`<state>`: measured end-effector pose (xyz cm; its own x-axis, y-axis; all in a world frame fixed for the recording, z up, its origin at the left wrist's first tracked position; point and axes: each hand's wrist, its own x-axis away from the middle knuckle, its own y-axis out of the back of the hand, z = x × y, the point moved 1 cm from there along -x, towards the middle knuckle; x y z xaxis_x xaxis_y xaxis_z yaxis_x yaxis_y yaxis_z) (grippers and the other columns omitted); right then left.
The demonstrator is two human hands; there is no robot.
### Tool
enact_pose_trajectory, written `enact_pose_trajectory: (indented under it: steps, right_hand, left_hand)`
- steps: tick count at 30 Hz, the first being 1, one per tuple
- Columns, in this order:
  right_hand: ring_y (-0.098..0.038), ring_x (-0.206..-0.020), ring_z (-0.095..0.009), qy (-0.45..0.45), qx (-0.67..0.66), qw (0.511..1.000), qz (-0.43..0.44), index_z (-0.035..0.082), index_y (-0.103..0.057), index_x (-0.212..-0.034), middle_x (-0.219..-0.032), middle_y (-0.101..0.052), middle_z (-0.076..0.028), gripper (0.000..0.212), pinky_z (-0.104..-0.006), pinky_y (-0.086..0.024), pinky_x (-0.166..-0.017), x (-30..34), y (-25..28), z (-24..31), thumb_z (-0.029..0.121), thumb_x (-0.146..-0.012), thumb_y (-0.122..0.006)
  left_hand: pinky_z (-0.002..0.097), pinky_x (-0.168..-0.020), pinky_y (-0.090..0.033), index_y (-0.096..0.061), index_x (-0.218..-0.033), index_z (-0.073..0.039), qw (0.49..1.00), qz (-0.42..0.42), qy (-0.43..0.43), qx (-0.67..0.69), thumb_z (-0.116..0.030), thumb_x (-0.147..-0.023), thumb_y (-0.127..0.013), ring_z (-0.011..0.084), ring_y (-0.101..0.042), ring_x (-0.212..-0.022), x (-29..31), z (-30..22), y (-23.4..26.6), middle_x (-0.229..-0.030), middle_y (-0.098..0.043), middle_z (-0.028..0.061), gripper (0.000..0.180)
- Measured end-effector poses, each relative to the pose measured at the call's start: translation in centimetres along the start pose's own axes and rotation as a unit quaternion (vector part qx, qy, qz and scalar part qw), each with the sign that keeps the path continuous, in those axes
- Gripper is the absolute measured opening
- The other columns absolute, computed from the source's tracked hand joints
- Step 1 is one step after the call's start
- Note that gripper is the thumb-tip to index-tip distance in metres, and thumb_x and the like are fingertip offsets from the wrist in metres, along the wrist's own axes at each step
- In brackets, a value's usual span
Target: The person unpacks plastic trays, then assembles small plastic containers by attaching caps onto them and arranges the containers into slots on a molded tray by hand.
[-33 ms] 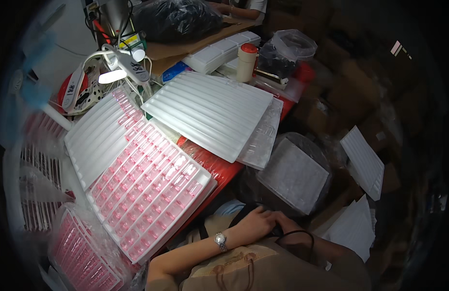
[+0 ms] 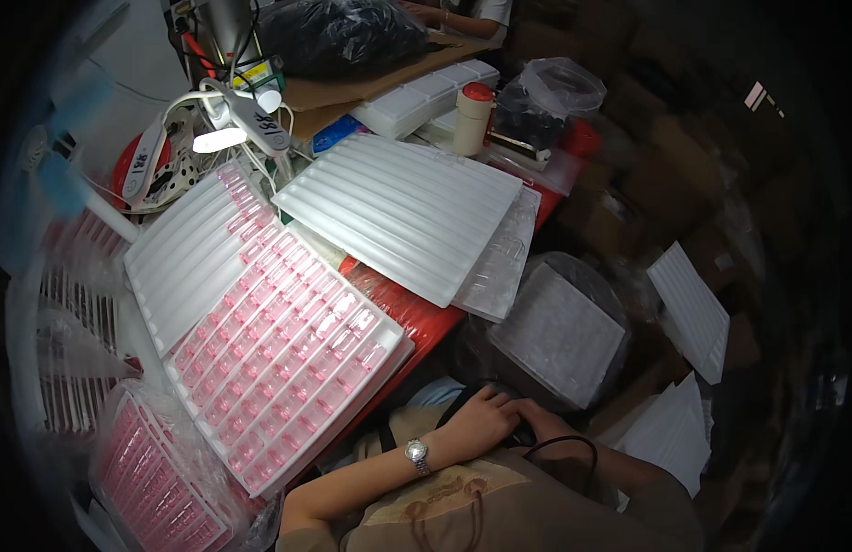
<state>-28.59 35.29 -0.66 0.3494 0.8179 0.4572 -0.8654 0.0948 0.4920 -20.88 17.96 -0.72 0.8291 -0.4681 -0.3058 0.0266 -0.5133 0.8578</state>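
My left hand (image 2: 481,423), with a silver watch (image 2: 416,451) on its wrist, rests in front of my body with its fingers curled. Touching its fingertips is my right hand (image 2: 540,422), also curled and partly in shadow. What the fingers hold, if anything, is hidden. A thin black cable (image 2: 562,440) loops beside my right hand. To the left of both hands lies a white tray (image 2: 403,354) with rows of small clear pink pieces (image 2: 302,340). Neither hand touches it.
White ridged trays (image 2: 403,216) overlap on the red-covered table (image 2: 426,327). A bagged white stack (image 2: 564,336) stands right of it. A lamp (image 2: 219,140), a cream bottle with red lid (image 2: 472,120) and a black bag (image 2: 343,37) are farther back. Wrapped pink trays (image 2: 155,469) stand lower left.
The whole picture has shifted very slightly to the right. My hands keep the same pose, and nothing on the table has moved.
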Motion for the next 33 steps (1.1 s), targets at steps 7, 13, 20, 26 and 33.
enact_pose_trajectory:
  steps: [7, 13, 20, 26, 33]
  right_hand:
    - [-0.059, -0.097, -0.022, -0.068, -0.092, 0.954, 0.276, 0.002, -0.046, -0.127, -0.107, -0.059, -0.013, 0.062, -0.0327, -0.047, -0.084, -4.9, 9.1, -4.0, 0.032, -0.078, -0.071]
    - [-0.06, -0.088, -0.013, 0.115, -0.052, 0.989, -0.075, 0.003, -0.057, -0.112, -0.097, -0.062, -0.006, 0.032, -0.0283, -0.048, -0.079, -12.5, 19.7, 4.2, 0.019, -0.085, -0.064]
    - [-0.061, -0.079, -0.026, 0.203, 0.23, 0.899, -0.313, 0.0, -0.062, -0.102, -0.092, -0.063, -0.015, 0.03, -0.0347, -0.048, -0.07, -25.5, 24.1, 10.0, 0.023, -0.083, -0.062]
    - [-0.059, -0.084, -0.036, 0.308, 0.306, 0.806, -0.403, 0.001, -0.063, -0.1, -0.091, -0.062, -0.019, 0.026, -0.0413, -0.047, -0.075, -34.8, 24.0, 8.0, 0.019, -0.082, -0.061]
    - [-0.062, -0.079, -0.027, 0.241, 0.099, 0.921, -0.29, 0.003, -0.062, -0.108, -0.086, -0.063, -0.016, 0.029, -0.0337, -0.049, -0.074, -34.4, 24.8, 7.7, 0.007, -0.08, -0.059]
  left_hand:
    - [0.0336, -0.077, -0.042, -0.063, -0.09, -0.009, 0.977, -0.135, 0.022, 0.164, -0.016, -0.076, -0.062, 0.0219, -0.055, -0.087, 2.6, 0.4, 2.1, -0.092, -0.058, 0.006, 0.016]
    - [0.0292, -0.066, -0.05, -0.053, -0.109, -0.004, 0.847, -0.307, 0.317, 0.295, -0.013, -0.085, -0.061, 0.0162, -0.057, -0.084, 4.6, 4.2, 4.8, -0.102, -0.055, 0.0103, 0.026]
    - [0.0274, -0.056, -0.054, -0.029, -0.121, -0.004, 0.535, -0.476, 0.44, 0.541, -0.026, -0.092, -0.053, 0.0163, -0.059, -0.078, 1.6, 12.5, 7.3, -0.108, -0.045, 0.0121, 0.043]
    - [0.0277, -0.053, -0.052, -0.037, -0.118, -0.003, 0.526, -0.438, 0.44, 0.581, -0.015, -0.088, -0.056, 0.0151, -0.059, -0.074, 1.4, 16.6, 6.6, -0.099, -0.055, 0.0109, 0.038]
    - [0.0263, -0.052, -0.051, -0.036, -0.116, 0.002, 0.551, -0.512, 0.338, 0.566, -0.005, -0.087, -0.049, 0.0157, -0.06, -0.064, -2.4, 13.1, 13.1, -0.098, -0.058, 0.0124, 0.032]
